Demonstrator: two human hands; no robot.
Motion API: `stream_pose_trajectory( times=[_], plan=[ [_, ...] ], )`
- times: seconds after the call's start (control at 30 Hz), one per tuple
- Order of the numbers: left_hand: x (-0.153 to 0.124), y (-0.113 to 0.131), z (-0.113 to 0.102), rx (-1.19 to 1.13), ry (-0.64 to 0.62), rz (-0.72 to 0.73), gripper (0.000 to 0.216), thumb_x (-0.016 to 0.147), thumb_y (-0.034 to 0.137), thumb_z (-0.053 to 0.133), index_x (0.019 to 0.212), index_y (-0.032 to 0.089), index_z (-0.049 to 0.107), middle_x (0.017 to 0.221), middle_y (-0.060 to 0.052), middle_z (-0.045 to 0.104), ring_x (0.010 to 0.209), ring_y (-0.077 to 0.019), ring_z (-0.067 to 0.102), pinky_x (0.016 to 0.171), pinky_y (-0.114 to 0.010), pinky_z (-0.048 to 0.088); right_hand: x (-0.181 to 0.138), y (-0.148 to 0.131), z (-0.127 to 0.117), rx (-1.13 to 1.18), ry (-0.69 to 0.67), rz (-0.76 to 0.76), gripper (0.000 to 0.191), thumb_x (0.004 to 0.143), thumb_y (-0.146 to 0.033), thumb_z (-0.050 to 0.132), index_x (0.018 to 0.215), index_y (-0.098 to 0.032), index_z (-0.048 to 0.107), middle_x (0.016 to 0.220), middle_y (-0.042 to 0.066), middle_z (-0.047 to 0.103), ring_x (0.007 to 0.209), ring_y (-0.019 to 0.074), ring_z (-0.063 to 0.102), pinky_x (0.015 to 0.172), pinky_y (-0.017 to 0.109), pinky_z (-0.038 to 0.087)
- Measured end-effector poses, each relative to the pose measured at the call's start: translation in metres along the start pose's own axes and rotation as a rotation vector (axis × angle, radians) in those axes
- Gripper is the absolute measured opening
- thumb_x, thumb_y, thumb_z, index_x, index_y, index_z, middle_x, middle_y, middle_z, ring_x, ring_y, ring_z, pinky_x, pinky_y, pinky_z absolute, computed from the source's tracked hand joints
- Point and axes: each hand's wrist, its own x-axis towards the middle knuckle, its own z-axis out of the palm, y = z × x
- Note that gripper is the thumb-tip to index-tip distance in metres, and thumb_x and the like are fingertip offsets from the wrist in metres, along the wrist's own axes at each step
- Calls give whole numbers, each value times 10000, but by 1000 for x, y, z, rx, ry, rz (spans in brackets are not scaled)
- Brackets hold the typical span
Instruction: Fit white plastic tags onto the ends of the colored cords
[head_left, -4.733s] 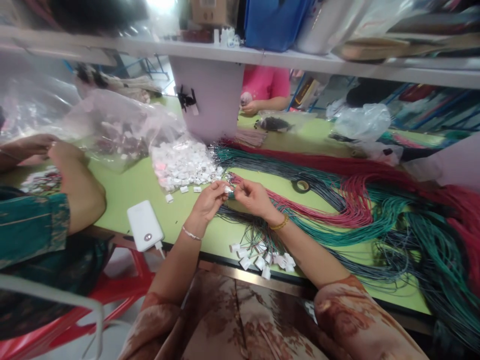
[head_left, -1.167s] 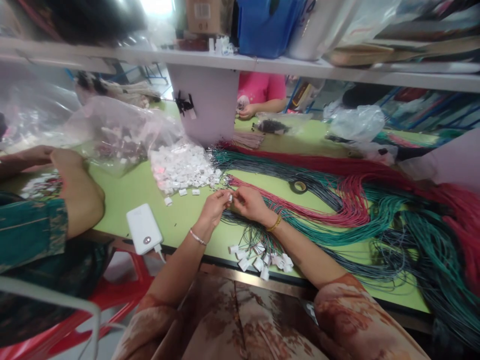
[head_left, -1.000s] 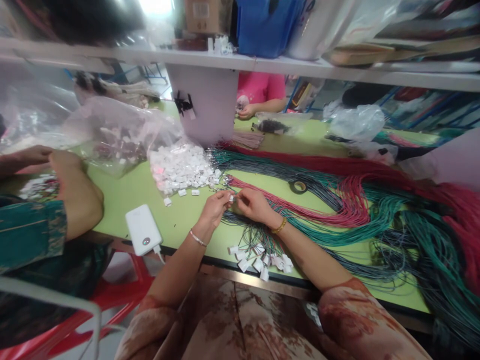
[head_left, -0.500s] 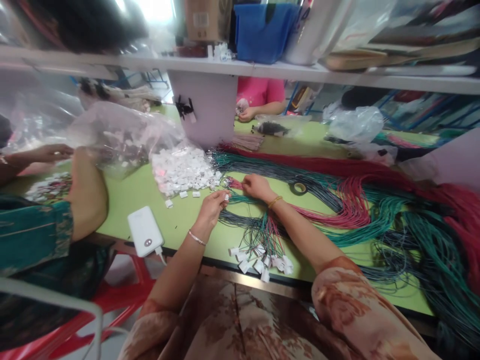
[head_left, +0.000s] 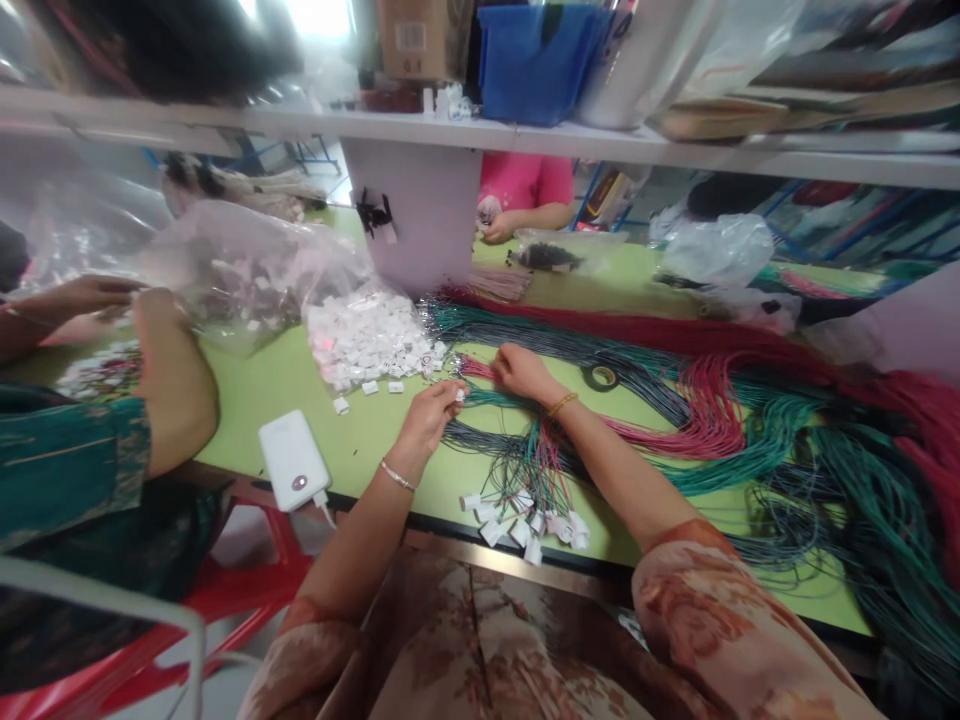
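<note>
My left hand (head_left: 429, 415) pinches a small white connector (head_left: 457, 394) above the green table (head_left: 285, 385). My right hand (head_left: 523, 372) has its fingers closed on the ends of the red wires (head_left: 697, 405) beside the pile. Long bundles of green wires (head_left: 780, 440) and dark wires (head_left: 570, 345) run to the right. Finished wires with white connectors (head_left: 529, 520) lie at the table's front edge between my forearms. A heap of loose white connectors (head_left: 367, 338) spills from a clear bag just left of my hands.
A white power bank (head_left: 294, 474) lies near the front edge. A tape roll (head_left: 601, 376) sits among the wires. A co-worker's arm (head_left: 169, 375) rests at the left; another person in pink (head_left: 525, 190) works across the table. A shelf (head_left: 480, 130) hangs overhead.
My right hand left the connector and reached out to the red wire ends. My left hand stayed in place, still pinching the connector.
</note>
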Motion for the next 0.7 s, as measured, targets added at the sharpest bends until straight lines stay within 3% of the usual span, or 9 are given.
stream_pose_trajectory(
  times=[0.17,0.37,0.53,0.7],
  plan=[
    [-2,1,2,2,-29,21,216,618,255,762,773,119,701,826,-60,668,640,-75,516,593,-205,403,-5,-2,-9,192,80,-47,154,858,-234,420,857,-156,553,751,62,606,641,163,469,614,275,314],
    [0,-1,1,-36,-15,-6,205,636,222,746,805,120,693,826,-62,674,640,-74,524,593,-201,401,-1,-34,-18,571,116,-146,205,820,-345,505,762,-158,568,718,10,596,634,116,462,613,234,346],
    [0,-2,2,-77,-18,7,286,672,199,720,948,141,672,818,-50,670,619,-68,519,586,-199,395,-13,-49,-20,732,39,-137,244,795,-386,545,708,-158,557,630,-20,529,575,94,399,559,219,323],
    [2,-3,2,-111,-39,-3,258,695,197,705,945,143,669,826,-48,661,623,-74,525,591,-207,403,-36,-46,-14,793,-70,-110,273,803,-395,520,647,-174,484,557,-51,396,533,84,319,522,222,271]
  ],
)
